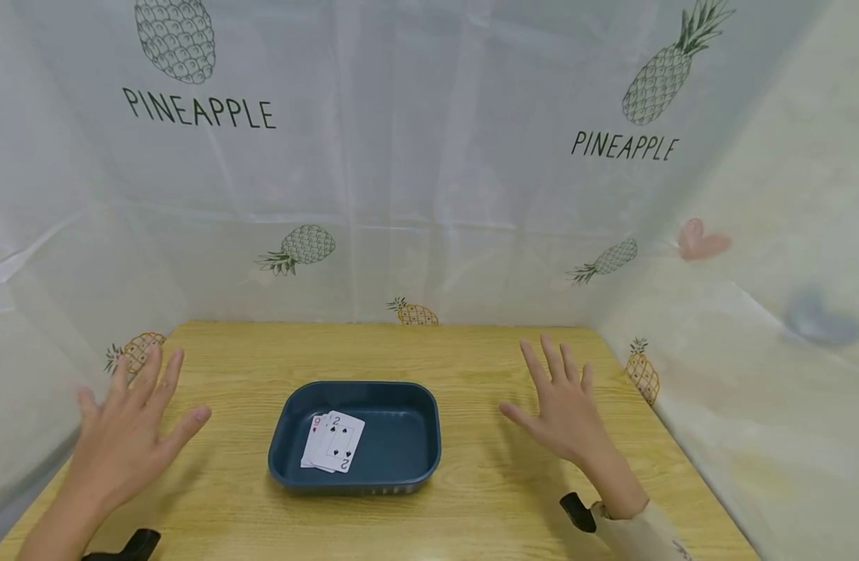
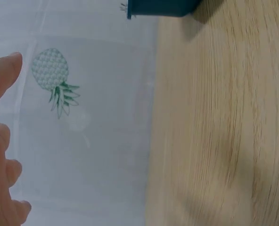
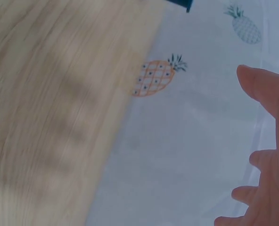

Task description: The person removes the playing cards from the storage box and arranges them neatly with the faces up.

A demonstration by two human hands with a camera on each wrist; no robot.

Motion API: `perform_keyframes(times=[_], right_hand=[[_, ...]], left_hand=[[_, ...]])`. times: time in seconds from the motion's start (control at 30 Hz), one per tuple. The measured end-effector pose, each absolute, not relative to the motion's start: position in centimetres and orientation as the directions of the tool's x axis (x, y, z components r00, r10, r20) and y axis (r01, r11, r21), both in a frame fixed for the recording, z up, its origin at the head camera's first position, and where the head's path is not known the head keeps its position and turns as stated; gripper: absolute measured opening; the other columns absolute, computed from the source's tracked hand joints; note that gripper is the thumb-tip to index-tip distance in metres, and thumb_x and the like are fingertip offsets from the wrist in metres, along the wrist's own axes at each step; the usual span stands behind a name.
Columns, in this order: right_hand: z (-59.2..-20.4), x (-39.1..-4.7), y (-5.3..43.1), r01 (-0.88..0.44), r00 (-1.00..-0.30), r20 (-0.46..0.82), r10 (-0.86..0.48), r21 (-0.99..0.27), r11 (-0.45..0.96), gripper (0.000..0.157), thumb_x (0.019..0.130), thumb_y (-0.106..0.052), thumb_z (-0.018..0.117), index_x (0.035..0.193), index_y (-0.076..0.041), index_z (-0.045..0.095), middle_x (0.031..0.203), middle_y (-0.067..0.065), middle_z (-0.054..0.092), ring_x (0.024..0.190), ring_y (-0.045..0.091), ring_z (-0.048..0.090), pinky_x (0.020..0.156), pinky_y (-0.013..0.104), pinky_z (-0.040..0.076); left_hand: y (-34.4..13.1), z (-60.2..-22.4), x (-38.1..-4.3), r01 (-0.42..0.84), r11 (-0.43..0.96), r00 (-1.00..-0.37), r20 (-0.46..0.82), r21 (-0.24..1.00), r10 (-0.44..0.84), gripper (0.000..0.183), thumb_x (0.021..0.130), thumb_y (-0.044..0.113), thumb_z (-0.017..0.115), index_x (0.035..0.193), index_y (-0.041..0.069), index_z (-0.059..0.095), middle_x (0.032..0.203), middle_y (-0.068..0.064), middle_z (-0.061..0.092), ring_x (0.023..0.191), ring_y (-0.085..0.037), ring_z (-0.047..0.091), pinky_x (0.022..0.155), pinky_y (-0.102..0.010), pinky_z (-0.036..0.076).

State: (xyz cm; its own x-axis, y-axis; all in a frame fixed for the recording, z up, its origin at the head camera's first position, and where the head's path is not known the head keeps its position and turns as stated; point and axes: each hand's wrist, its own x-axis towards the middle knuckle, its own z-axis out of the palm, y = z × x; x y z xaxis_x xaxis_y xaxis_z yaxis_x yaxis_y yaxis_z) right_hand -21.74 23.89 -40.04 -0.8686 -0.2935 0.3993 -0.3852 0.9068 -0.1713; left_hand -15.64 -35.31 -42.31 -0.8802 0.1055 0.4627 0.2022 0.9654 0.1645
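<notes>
Pineapple-print sheeting (image 1: 415, 156) behind table (image 1: 471, 518), cards (image 1: 339, 442) in tray (image 1: 401, 440) between outspread left and right fingers (image 1: 166, 382) (image 1: 552, 361)

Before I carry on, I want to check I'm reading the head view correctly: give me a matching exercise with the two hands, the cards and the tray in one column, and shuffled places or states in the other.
Column one
1. left hand
2. right hand
3. playing cards
4. tray

Column two
A. lying inside the tray, in its left part
B. spread open, to the right of the tray
C. dark blue, standing on the table
D. spread open, to the left of the tray

Pairs: 1-D, 2-B, 3-A, 4-C
</notes>
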Motion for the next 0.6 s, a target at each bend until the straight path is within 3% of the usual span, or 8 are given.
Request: perform_keyframes(times=[0.27, 0.5, 0.6], right_hand=[[-39.7, -22.3, 20.8, -0.447, -0.843, 0.424, -0.331, -0.210, 0.870, 0.101, 0.095, -0.056, 0.075, 0.172, -0.018, 0.022, 0.176, 0.019, 0.015, 0.159, 0.051, 0.015, 0.119, 0.079, 0.014], [-39.4, -22.6, 18.1, -0.511, -0.795, 0.493, -0.354, -0.229, 0.829, 0.098, 0.094, -0.050, 0.079, 0.169, -0.014, 0.028, 0.172, 0.022, 0.026, 0.153, 0.053, 0.029, 0.115, 0.076, 0.029], [-39.5, -22.7, 16.9, -0.524, -0.799, 0.486, -0.355, -0.272, 0.807, 0.097, 0.094, -0.049, 0.079, 0.170, -0.016, 0.029, 0.172, 0.019, 0.026, 0.152, 0.051, 0.031, 0.114, 0.074, 0.034]], left_hand=[[-34.0, -42.8, -15.5, 0.309, 0.869, -0.882, 0.457, 0.386, 0.110, 0.093, 0.107, 0.035, 0.063, 0.172, 0.018, -0.001, 0.177, -0.013, -0.007, 0.160, -0.052, -0.003, 0.116, -0.078, -0.015], [-32.1, -43.4, -15.7, 0.360, 0.758, -0.890, 0.444, 0.544, 0.104, 0.093, 0.106, 0.027, 0.066, 0.172, 0.019, 0.002, 0.178, -0.016, 0.001, 0.161, -0.050, 0.005, 0.125, -0.070, -0.001], [-31.2, -43.7, -15.6, 0.342, 0.743, -0.902, 0.422, 0.576, 0.088, 0.094, 0.105, 0.029, 0.068, 0.172, 0.021, 0.002, 0.177, -0.018, 0.006, 0.158, -0.055, 0.013, 0.122, -0.075, 0.006]])
